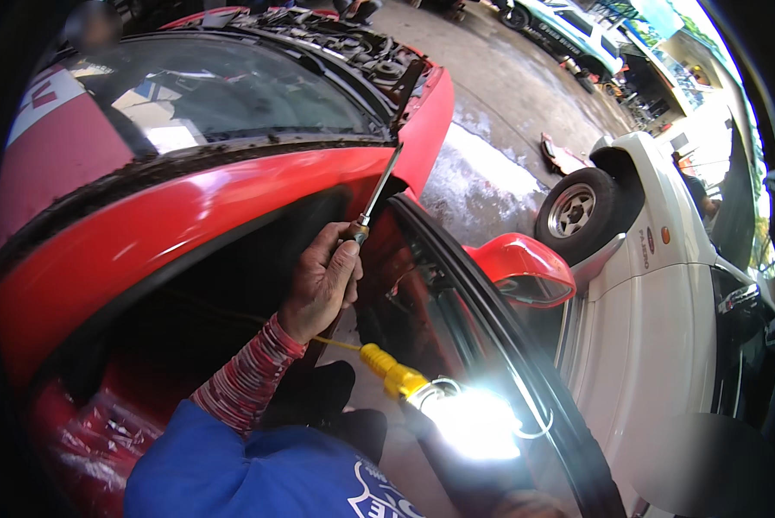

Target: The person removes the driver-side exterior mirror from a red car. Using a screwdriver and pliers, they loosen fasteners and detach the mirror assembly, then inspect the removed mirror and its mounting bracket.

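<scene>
The left hand is clenched around the handle of a screwdriver, thumb along the grip. The shaft runs up and to the right, and its tip meets the red car where the windscreen pillar joins the front edge of the open door. The right hand cannot be made out: the glare of a lit work lamp covers the lower centre, so its state cannot be told.

Hazards, as judged from this position:
- The tip rests against painted metal beside the windscreen. A slip would score the paint or chip the glass edge.
- Sideways force on the long shaft could throw the tip toward the door's rubber seal.
- The lamp's yellow handle and thin yellow cord lie just below the wrist; a snag could pull the lamp down.

Surroundings: the red wing mirror projects from the door. A white car stands near on the right, its front wheel on wet concrete.
</scene>
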Tool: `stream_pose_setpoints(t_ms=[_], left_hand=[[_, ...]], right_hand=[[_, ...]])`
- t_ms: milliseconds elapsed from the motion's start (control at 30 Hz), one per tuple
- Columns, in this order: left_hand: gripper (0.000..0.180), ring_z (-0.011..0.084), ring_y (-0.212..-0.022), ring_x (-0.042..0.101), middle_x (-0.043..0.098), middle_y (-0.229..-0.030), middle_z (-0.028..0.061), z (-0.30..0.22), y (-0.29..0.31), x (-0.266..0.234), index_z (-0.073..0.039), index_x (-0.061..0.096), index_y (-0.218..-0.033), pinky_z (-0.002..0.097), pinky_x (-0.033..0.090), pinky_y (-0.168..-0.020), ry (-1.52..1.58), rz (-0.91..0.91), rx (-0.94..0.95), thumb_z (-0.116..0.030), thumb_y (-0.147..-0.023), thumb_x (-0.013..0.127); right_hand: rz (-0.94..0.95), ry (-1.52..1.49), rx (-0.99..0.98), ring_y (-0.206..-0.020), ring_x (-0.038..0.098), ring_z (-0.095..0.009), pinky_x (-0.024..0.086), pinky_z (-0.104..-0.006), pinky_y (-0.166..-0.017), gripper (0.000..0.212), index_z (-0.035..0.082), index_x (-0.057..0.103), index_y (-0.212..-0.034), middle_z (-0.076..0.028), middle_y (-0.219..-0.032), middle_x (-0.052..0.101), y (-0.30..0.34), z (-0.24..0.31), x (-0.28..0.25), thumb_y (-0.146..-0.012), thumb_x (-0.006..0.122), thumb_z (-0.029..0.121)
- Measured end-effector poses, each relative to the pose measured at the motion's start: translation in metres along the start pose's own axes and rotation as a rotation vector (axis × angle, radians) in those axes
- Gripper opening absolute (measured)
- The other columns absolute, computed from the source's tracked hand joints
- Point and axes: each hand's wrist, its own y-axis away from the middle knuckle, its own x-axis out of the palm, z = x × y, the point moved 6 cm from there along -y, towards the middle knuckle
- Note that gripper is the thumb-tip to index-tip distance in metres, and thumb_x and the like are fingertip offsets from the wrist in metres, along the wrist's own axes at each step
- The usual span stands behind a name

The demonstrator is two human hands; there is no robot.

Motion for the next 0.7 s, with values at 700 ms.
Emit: stream_pose_setpoints(t_ms=[700], left_hand=[[0.038,0.0320,-0.104,0.071,0.072,-0.107,0.0192,-0.063,0.201,-0.046,-0.002,0.063,-0.125,0.0372,0.053,-0.090,-0.597,-0.031,-0.290,-0.020,-0.092,0.065]], right_hand=[[-0.206,-0.059,0.308,-0.069,0.049,-0.014,0.041,-0.0248,-0.060,0.021,0.003,0.054,-0.099,-0.007,-0.090,0.053,-0.166,0.079,0.053,-0.097,0.052,0.024]])
